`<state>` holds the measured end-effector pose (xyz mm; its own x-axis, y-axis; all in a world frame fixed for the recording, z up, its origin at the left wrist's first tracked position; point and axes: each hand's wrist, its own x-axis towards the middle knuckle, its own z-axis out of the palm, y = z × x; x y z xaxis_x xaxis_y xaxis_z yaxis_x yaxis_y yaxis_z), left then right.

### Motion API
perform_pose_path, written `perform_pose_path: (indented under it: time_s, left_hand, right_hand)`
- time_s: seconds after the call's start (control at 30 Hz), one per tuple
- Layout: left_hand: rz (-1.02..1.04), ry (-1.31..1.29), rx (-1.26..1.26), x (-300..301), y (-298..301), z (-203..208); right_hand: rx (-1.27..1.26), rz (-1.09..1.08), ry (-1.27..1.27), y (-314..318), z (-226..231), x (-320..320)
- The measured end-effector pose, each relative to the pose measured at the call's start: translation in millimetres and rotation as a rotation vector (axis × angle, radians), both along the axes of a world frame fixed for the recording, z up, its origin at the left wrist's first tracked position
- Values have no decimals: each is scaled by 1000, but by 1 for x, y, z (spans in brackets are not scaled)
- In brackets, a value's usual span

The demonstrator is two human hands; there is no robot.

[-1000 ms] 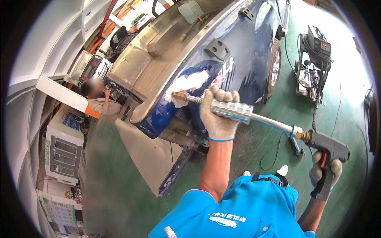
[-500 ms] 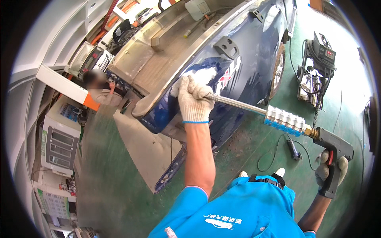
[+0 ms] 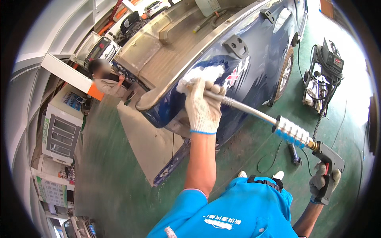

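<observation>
The left hand (image 3: 203, 107), in a white glove, is wrapped tight around the front of a long metal rod (image 3: 246, 110). The tip of the rod touches a bare sanded patch (image 3: 204, 73) on the side of the blue truck (image 3: 254, 59). The right hand (image 3: 324, 183) grips the gun handle (image 3: 329, 162) at the back, just behind a ribbed sliding weight (image 3: 293, 131). The open truck bed (image 3: 174, 43) holds a hose and a box. A machine cart (image 3: 323, 75) stands on the green floor (image 3: 115, 178), well apart from the truck.

Green workshop floor (image 3: 119, 186), with black cables (image 3: 274, 152) and a wheeled welding cart (image 3: 323, 79) on it.
</observation>
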<state>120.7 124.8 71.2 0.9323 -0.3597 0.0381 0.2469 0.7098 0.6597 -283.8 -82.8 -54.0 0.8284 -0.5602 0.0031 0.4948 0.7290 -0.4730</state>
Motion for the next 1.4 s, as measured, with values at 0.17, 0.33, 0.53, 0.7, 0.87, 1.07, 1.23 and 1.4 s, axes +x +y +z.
perform_pose_path:
  time_s: [0.17, 0.33, 0.53, 0.7, 0.87, 1.07, 1.23, 1.4]
  left_hand:
    - [-14, 7, -22, 16, -1, -19]
    - [-30, -48, -42, 22, 0, -13]
    - [-14, -33, -57, 30, 2, -22]
    - [21, -25, -42, 19, -1, -9]
    - [4, -46, -31, 24, 2, -8]
    - [-15, -48, -30, 19, 3, -13]
    - [-42, -13, -29, 5, 7, -32]
    - [-33, -29, -31, 1, 9, -31]
  right_hand:
    - [-60, -18, -16, 3, 4, 14]
    - [-82, -9, -23, 1, 5, 18]
    - [-67, 3, -32, -2, 10, 24]
    - [-36, -34, 5, -1, 12, 23]
    - [-79, -41, -2, 0, 16, 28]
    - [-28, 8, -28, -3, 11, 24]
    - [73, -4, 7, -4, -11, 3]
    - [25, 26, 16, 7, -8, 6]
